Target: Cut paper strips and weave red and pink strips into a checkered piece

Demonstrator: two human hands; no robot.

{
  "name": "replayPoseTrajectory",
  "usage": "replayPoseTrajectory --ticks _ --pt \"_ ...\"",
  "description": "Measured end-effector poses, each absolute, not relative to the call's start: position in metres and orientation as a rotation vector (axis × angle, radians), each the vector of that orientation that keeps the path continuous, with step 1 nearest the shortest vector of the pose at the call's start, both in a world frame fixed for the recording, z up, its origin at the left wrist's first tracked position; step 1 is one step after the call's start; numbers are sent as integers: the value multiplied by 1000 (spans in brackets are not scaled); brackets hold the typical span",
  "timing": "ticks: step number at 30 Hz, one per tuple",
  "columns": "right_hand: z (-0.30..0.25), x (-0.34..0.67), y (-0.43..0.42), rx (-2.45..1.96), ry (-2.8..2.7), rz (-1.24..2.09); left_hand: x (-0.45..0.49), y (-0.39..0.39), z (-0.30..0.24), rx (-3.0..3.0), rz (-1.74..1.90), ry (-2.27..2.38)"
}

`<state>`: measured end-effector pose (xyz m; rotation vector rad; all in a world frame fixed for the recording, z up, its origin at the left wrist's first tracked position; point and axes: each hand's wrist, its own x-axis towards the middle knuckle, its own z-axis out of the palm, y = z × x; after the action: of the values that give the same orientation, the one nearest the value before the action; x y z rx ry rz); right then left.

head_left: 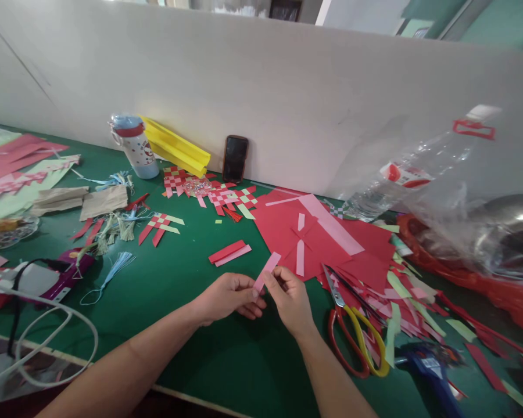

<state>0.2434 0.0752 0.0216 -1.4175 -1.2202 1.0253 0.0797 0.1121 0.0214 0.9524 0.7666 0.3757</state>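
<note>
1. The left hand [229, 297] pinched the lower end of a pink strip [270, 268].
2. The right hand [293, 301] gripped the strip's right edge, though partly hidden fingertips left the exact hold unclear.
3. The strip slanted above the green table [178, 273], near loose red and pink strips [227, 251].

A: ok so what was that paper strip [270, 265] like?

B: Pale pink, narrow, with long straight edges. The bit that showed looked pretty flat.

A: How was it sitting in the grip?

B: On a slant. Its near end was tucked at the left hand's [230, 297] thumb and fingers, and the right hand's [293, 302] fingertips touched it partway along. The far end poked out free beyond both hands, leaning right.

A: Any fold in it?

B: Couldn't tell tbh, fingers covered part of the lower half.
</note>
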Motion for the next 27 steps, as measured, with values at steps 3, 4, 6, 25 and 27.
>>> replayPoseTrajectory --ticks 3,4,6,25,27 --pt "19 244 75 -1389 -1245 1118 80 112 22 970 384 785" --pt "17 244 75 -1386 -1263 1151 80 112 23 978 385 788" --pt "15 244 75 -1404 -1290 1181 80 112 23 993 383 792" --pt "12 262 80 -1240 -906 1064 79 110 20 1076 262 777" --pt "12 261 80 -1241 -909 1063 79 110 21 1086 258 777"
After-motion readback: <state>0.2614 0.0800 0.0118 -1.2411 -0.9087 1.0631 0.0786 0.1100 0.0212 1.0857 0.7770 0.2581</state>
